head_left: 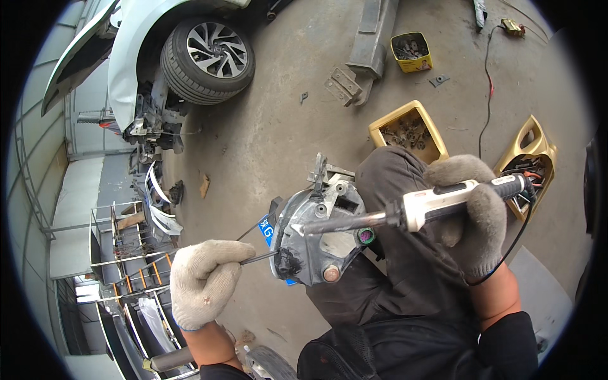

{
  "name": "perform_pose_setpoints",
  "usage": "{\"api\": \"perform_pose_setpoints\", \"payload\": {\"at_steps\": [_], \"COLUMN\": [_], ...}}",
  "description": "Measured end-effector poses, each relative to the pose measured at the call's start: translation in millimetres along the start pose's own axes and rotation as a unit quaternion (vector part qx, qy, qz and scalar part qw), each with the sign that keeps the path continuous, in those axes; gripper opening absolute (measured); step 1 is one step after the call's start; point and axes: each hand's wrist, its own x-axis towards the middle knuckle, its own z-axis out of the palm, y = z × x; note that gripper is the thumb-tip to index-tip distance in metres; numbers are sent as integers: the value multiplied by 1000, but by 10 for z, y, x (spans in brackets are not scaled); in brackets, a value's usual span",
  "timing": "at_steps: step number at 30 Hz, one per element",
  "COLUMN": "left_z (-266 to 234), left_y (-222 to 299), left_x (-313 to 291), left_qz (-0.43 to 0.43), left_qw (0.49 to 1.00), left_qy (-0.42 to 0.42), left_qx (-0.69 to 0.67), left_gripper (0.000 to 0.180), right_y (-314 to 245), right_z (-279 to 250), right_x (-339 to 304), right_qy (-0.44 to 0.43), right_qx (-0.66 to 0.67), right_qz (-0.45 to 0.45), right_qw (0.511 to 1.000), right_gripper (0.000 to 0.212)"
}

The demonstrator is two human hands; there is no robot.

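A grey car lamp housing (301,244) with brackets rests against my trousered legs, a black patch of plastic at its left edge. My left hand (206,282), in a pale knit glove, pinches a thin dark rod (256,258) whose end meets that patch. My right hand (486,218), gloved as well, is wrapped round the white and black handle of a soldering iron (437,206). Its long metal barrel points left across the housing. Whether the tip touches the housing, I cannot tell. Part of a blue plate (265,232) shows behind the housing.
A white car with its wheel (212,60) stands at far left. Beyond my knees are a gold-rimmed container (378,125) of small parts, a yellow tin (415,65) and a steel stand (370,47). A cut gold jug (548,152) holds tools at right, near the iron's cord (527,228).
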Motion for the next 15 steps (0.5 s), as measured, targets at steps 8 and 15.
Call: {"api": "perform_pose_setpoints", "payload": {"at_steps": [8,15], "left_z": [148,621], "left_y": [-135,-563], "left_x": [110,403], "left_qz": [-142,-141], "left_qw": [969,941], "left_qy": [72,89], "left_qx": [-187,-295], "left_gripper": [21,25], "right_y": [136,18], "right_z": [56,-51], "right_x": [88,180], "right_qy": [116,185], "right_qx": [5,98], "right_qz": [-88,-121], "right_qw": [989,970], "right_gripper": [63,56]}}
